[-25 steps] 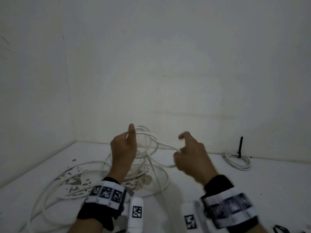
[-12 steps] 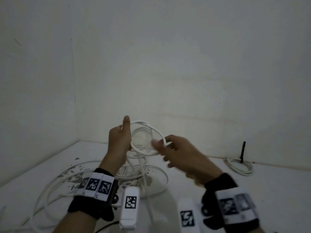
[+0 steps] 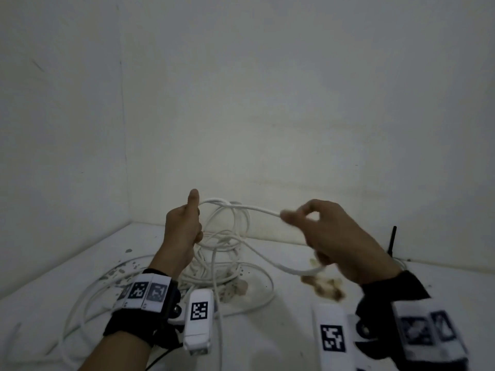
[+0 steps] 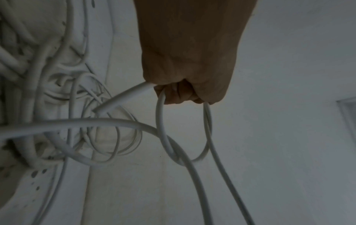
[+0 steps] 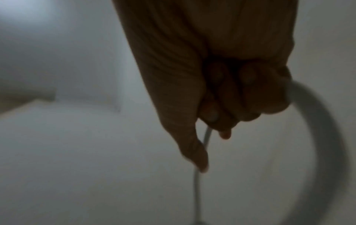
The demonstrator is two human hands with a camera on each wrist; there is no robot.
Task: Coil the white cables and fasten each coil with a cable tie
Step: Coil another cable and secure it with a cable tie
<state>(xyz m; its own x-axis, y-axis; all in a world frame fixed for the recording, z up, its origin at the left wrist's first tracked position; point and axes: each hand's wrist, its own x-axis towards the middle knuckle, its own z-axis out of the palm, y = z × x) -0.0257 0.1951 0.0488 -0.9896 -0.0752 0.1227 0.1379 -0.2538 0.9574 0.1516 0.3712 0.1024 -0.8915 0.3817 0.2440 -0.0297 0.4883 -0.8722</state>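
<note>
White walls meet at a corner behind a white counter (image 3: 294, 330) that carries brown stains and dark specks.

Left hand (image 3: 184, 226): raised above the counter's rear left corner, thumb upright, fingers curled around several loops of the white cable (image 3: 241, 207). The left wrist view confirms the fist closed on the loops (image 4: 183, 129), which hang free beneath it, with a short stiff cable end sticking out of the grip.

Right hand (image 3: 332, 236): raised at the same height, thumb and forefinger pinching a strand of the same cable, remaining fingers curled. The right wrist view is blurred but shows the strand (image 5: 198, 190) leaving the fingertips and a slack arc (image 5: 327, 137) curving round the hand's outer side.

Change from half a second ago: the right hand was then almost touching the left hand's loops; it now stands well apart to the right, and a strand spans the gap between the hands. The left hand holds much the same position.

Remaining cable lies in loose rings on the counter's left half (image 3: 88, 303), reaching toward the near left edge. A second, already coiled white cable (image 3: 399, 261) with an upright black cable tie (image 3: 392, 242) sits by the rear wall on the right, mostly hidden behind the right hand.

Open room: bare counter on the near right, and between the hands.
</note>
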